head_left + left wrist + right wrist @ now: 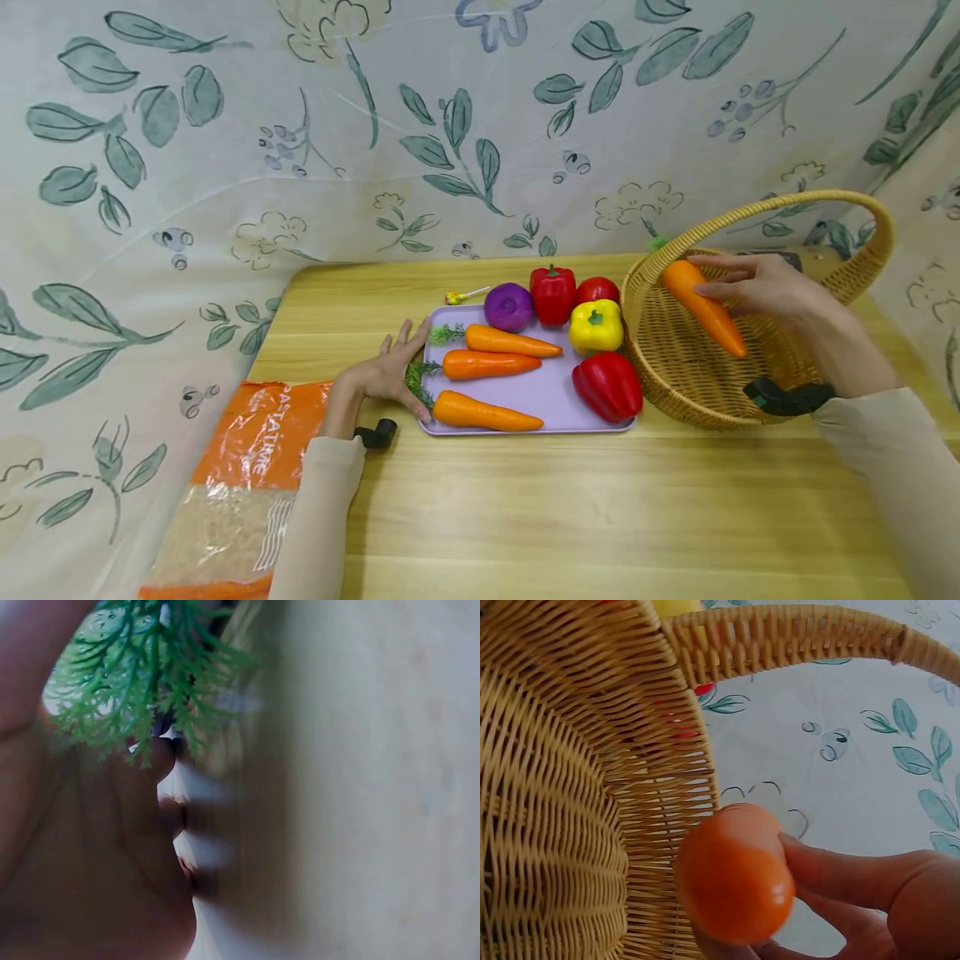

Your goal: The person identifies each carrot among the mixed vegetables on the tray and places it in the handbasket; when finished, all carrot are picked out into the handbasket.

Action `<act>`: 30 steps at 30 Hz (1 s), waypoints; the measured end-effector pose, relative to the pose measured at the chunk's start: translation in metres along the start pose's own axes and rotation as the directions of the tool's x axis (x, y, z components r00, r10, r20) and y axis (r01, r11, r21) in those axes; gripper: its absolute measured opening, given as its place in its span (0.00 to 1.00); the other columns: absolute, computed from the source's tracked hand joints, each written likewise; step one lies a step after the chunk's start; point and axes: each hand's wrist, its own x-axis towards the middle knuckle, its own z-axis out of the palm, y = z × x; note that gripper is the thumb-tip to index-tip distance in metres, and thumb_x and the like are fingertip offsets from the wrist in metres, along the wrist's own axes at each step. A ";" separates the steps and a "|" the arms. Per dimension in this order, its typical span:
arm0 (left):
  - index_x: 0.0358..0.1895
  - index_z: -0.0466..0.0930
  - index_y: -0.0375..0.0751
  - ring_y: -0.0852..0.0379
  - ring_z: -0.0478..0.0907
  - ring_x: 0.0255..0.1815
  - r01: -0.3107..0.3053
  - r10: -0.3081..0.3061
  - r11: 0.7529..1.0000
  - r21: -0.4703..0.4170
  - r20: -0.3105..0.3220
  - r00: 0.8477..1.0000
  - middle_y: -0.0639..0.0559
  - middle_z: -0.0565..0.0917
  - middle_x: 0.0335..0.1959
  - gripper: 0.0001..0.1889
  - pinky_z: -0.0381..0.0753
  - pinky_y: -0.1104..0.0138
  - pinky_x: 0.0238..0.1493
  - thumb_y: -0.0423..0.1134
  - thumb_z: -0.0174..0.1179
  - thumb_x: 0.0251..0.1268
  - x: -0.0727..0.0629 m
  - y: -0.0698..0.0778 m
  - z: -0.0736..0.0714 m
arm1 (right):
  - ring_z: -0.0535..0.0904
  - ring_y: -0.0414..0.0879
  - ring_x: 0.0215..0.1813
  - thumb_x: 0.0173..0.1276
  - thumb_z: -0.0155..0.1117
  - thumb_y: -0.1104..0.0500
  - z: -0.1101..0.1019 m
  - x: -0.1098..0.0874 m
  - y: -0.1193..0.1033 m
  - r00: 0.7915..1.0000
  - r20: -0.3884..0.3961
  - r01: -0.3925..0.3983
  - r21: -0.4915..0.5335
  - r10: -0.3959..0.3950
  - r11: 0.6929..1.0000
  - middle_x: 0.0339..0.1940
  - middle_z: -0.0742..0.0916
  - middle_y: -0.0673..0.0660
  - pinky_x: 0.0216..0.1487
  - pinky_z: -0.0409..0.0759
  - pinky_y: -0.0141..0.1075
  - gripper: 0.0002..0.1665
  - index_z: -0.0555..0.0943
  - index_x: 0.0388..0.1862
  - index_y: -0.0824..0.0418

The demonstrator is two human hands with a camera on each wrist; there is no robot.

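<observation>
Over the wicker basket [720, 408], my right hand [772, 287] pinches a carrot [703, 307] between thumb and fingers. It slants with its tip low and to the right; the right wrist view shows the carrot's rounded orange body [735, 877] end-on beside the woven wall. My left hand [386, 377] lies with spread fingers at the left edge of a lilac tray [495, 400]. Green carrot leaves [142, 675] hang by its palm in the left wrist view. Three carrots [491, 364] lie on the tray, leaves toward that hand.
Along the tray's back and right are a purple onion [509, 306], an upright red pepper [552, 297], a tomato [597, 289], a yellow pepper [596, 327] and a lying red pepper [609, 387]. The basket handle [810, 197] arches high. Behind lies a lollipop [454, 297]; left, an orange-and-clear bag [247, 450].
</observation>
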 end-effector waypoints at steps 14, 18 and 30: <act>0.84 0.21 0.51 0.31 0.15 0.83 -0.007 0.007 1.000 0.019 0.005 1.000 0.37 0.18 0.83 0.83 0.22 0.30 0.79 0.57 0.85 0.37 -0.002 0.001 -0.002 | 0.84 0.33 0.43 0.76 0.65 0.55 0.033 0.026 0.004 0.997 0.065 -0.029 0.031 0.027 0.999 0.66 0.81 0.70 0.52 0.91 0.45 0.40 0.63 0.81 0.64; 0.84 0.22 0.50 0.32 0.14 0.83 -0.012 0.012 1.000 0.023 0.004 1.000 0.37 0.18 0.83 0.83 0.21 0.31 0.79 0.57 0.85 0.38 -0.001 0.002 -0.001 | 0.85 0.35 0.42 0.75 0.67 0.57 0.041 0.032 0.010 0.997 0.070 -0.028 0.081 0.022 0.996 0.52 0.89 0.52 0.50 0.91 0.45 0.40 0.64 0.80 0.66; 0.84 0.21 0.51 0.31 0.15 0.83 -0.006 0.006 0.999 0.038 -0.001 1.000 0.36 0.18 0.83 0.82 0.22 0.31 0.79 0.57 0.85 0.39 -0.001 0.001 0.000 | 0.89 0.33 0.41 0.74 0.64 0.68 0.050 0.044 0.029 0.997 0.074 -0.030 0.279 0.010 0.960 0.44 0.92 0.45 0.48 0.91 0.39 0.40 0.61 0.81 0.69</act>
